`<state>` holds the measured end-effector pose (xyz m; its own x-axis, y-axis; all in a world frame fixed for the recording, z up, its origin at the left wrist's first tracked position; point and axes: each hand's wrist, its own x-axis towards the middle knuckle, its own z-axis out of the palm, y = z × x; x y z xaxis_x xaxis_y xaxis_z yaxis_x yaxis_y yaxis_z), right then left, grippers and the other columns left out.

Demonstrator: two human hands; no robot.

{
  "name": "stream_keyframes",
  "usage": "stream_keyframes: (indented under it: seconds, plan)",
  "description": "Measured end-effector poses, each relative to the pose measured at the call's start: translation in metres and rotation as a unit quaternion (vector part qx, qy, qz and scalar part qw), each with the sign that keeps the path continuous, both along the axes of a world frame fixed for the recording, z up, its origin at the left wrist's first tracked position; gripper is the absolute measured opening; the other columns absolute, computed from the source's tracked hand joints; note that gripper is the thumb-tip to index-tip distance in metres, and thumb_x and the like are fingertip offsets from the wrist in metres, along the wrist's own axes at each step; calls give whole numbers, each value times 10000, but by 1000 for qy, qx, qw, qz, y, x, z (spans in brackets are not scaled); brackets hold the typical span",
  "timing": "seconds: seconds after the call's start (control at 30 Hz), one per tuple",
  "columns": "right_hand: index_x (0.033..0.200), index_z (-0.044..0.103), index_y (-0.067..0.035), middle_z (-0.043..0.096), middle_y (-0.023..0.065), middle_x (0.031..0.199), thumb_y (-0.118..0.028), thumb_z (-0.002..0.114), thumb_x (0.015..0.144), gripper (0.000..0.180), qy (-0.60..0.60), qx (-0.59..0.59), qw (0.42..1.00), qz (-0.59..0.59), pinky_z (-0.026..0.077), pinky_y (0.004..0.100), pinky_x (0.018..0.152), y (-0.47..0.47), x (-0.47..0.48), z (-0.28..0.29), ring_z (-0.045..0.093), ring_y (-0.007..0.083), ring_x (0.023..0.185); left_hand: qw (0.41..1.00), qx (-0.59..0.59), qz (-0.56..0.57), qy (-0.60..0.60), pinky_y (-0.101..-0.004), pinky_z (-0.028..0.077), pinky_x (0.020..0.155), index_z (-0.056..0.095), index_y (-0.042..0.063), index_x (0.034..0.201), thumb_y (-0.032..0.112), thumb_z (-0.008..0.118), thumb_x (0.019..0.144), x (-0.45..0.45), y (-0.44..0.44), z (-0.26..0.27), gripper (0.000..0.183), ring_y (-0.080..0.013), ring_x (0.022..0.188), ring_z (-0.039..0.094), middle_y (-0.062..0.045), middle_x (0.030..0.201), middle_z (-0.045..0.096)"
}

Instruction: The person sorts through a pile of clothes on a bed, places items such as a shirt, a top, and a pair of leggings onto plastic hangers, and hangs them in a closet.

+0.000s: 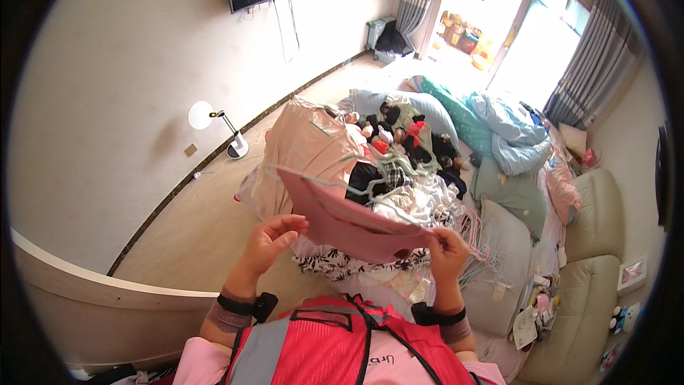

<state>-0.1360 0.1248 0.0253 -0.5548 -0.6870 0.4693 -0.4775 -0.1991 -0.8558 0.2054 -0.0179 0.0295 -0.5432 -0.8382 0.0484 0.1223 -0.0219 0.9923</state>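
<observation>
A pink garment point(347, 214) hangs stretched on a pale clothes hanger point(393, 206) in front of me. My right hand point(448, 248) grips its right end between thumb and fingers. My left hand point(275, 240) is beside the garment's left part, fingers curled and parted from the thumb, with nothing seen in it. Behind the garment lie a beige cloth point(304, 144), a heap of small dark, red and white clothing items point(406, 133) and a pile of white clothes point(422, 198). A black-and-white patterned cloth point(336, 266) is below it.
Several loose hangers point(481, 246) lie at the right by a grey cushion point(507, 272). Blue bedding point(513, 133) is heaped farther back. A beige leather sofa point(577, 289) stands at the right, a desk lamp point(238, 145) on the floor at the left, and a curved pale board point(117, 299) at the lower left.
</observation>
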Motion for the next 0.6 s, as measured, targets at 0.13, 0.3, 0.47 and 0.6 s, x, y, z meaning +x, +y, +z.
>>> stream_keyframes:
  seconds: [0.13,0.3,0.47,0.6]
  plan:
    - [877,684,20,648,55,744,38,691,781,98,11,1,998,55,471,221,604,-21,31,4,594,76,663,992,15,-91,84,-315,443,1001,541,-1,1304,40,590,928,-5,2,31,382,-176,1115,592,-90,1225,621]
    - [882,683,19,657,39,713,32,699,790,94,26,23,995,91,488,224,601,-46,75,2,613,78,650,977,4,-136,165,-365,392,1057,348,44,1465,105,604,929,13,-3,33,597,-213,1280,479,-114,1422,467]
    - [902,688,17,680,38,743,-22,732,815,105,-32,41,987,152,502,222,617,-68,122,-5,624,64,683,964,45,-90,248,-411,371,1085,287,53,1486,119,620,913,44,-4,28,666,-262,1317,449,-129,1461,420]
    - [947,681,14,685,27,796,-27,711,834,123,-89,77,966,231,491,206,626,-83,148,-18,613,52,727,942,84,-43,323,-445,371,1100,230,87,1505,141,642,903,72,-1,27,731,-291,1324,444,-149,1442,435]
